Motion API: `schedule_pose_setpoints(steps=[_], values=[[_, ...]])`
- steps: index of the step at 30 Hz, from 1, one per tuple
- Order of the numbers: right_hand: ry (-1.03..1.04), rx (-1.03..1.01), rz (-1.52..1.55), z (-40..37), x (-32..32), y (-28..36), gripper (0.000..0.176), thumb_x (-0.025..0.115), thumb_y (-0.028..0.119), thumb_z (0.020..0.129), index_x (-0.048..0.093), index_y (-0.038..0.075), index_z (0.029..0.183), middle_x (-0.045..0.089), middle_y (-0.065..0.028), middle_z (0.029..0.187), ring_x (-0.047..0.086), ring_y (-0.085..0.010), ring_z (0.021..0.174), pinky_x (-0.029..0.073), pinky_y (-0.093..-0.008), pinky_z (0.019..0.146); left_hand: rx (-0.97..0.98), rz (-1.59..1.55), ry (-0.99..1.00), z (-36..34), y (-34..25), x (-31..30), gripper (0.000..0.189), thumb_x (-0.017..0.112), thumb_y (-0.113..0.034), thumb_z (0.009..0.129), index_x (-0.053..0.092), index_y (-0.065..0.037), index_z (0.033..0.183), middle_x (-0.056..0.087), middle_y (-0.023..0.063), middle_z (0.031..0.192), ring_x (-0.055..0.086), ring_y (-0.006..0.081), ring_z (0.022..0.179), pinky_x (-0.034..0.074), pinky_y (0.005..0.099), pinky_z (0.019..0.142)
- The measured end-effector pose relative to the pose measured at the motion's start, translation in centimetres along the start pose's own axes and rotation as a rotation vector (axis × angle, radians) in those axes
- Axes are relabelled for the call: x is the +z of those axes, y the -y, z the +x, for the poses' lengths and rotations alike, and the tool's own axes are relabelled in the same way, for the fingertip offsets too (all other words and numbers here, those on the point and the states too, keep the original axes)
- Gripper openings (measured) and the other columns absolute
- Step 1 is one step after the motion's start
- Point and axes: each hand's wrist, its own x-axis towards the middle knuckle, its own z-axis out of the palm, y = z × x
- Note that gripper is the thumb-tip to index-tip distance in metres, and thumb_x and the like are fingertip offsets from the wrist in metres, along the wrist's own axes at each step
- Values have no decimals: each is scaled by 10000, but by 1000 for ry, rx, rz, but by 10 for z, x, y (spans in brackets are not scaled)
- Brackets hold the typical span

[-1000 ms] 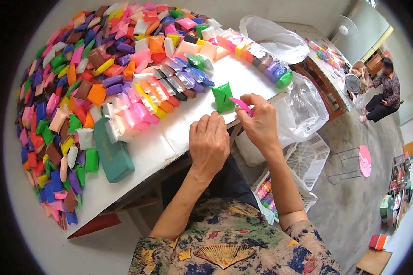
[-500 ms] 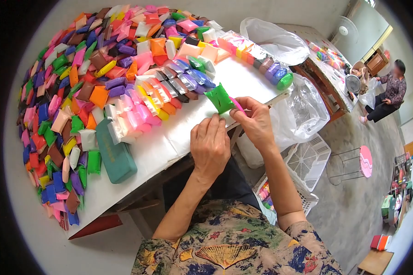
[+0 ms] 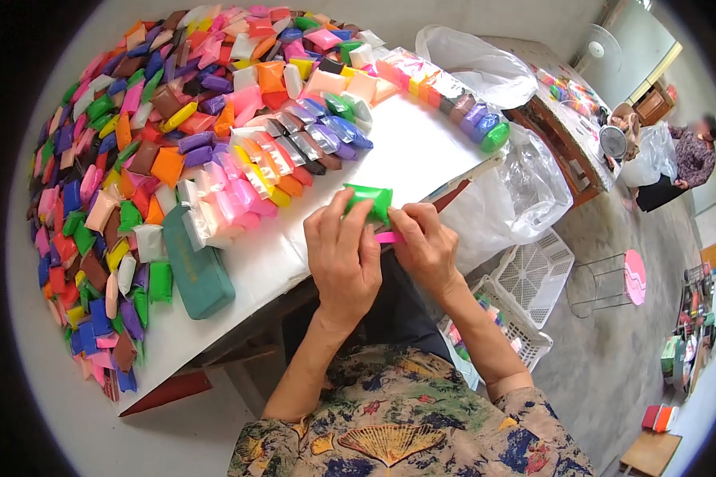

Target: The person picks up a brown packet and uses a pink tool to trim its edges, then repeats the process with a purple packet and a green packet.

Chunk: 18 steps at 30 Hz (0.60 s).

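Observation:
Near the table's front edge, a small glossy green packet is between my two hands. My left hand has its fingers bent over the packet's left part, with the thumb below. My right hand pinches around its right end. A narrow pink strip sticks out of my right hand towards my left thumb; what it belongs to is hidden. Behind my hands lie rows of clear-wrapped packets in several colours. Left of them is a teal case.
A big heap of coloured packets covers the table's left side. A long clear bag of packets lies at the back right. Plastic bags, white baskets and a pink stool stand to the right. Another person is farther off.
Both hands and the green packet have come lower and nearer to me. My left fingers have moved onto the packet, which has turned. The other person holds a clear bag higher.

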Motion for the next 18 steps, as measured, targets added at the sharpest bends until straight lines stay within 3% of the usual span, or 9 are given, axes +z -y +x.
schedule_pose_setpoints(steps=[2, 8, 9, 12, 18], values=[[-15, 69, 81, -3, -1, 7, 355, 704, -33, 704, 655, 29, 1050, 609, -99, 939, 622, -226, 626, 509, -332, 510, 3, 37, 75, -1, 4, -1, 207, 621, -39, 884, 656, -20, 1087, 598, 163, 1284, 521, 346, 1139, 417, 443, 989], [-32, 548, 378, -10, -11, 3, 248, 648, -43, 791, 671, 23, 1029, 600, -116, 856, 636, -229, 710, 509, -286, 637, 37, 89, 91, 10, 4, -1, 198, 656, -49, 856, 636, -20, 1051, 589, 175, 1307, 508, 371, 1218, 408, 450, 1026], [-18, 692, 461, -4, -16, 8, 138, 633, 2, 871, 682, -3, 1000, 626, -95, 809, 630, -157, 727, 492, -259, 680, 55, 82, 103, 11, 5, 0, 215, 664, -53, 850, 628, -21, 1060, 587, 178, 1310, 505, 379, 1232, 408, 455, 1029], [25, 912, 696, -3, -18, 12, 128, 611, 56, 931, 691, -17, 1000, 671, -66, 820, 623, -105, 744, 495, -257, 674, 79, 69, 147, 9, 9, 7, 284, 691, -73, 833, 605, -25, 1099, 576, 186, 1322, 503, 396, 1251, 410, 472, 1028], [36, 992, 863, 0, -18, 18, 180, 597, 86, 958, 681, -56, 1028, 696, -56, 853, 639, -99, 754, 514, -250, 688, 109, 164, 199, 10, 4, 8, 393, 743, -127, 803, 570, -28, 1142, 558, 194, 1321, 523, 388, 1220, 427, 484, 993]])
